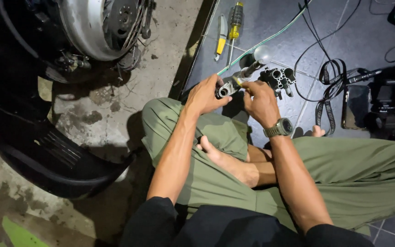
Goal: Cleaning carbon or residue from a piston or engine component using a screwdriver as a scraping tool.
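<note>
Scooter wheel (108,25): on the concrete floor, well apart from the left hand (205,95) on its outer side. Black multi-port part (280,77): on the dark tiles just beyond the right hand (260,101). Metal part (230,85): clamped between both hands, fingers closed on it, above the knees. Yellow-handled screwdriver (235,25): on the tiles, well beyond both hands.

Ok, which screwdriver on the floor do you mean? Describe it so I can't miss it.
Start at the dark tiled floor ahead of the hands. Two tools lie near its left edge; take the screwdriver with the black-and-yellow handle, right of the flatter yellow-tipped tool.
</note>
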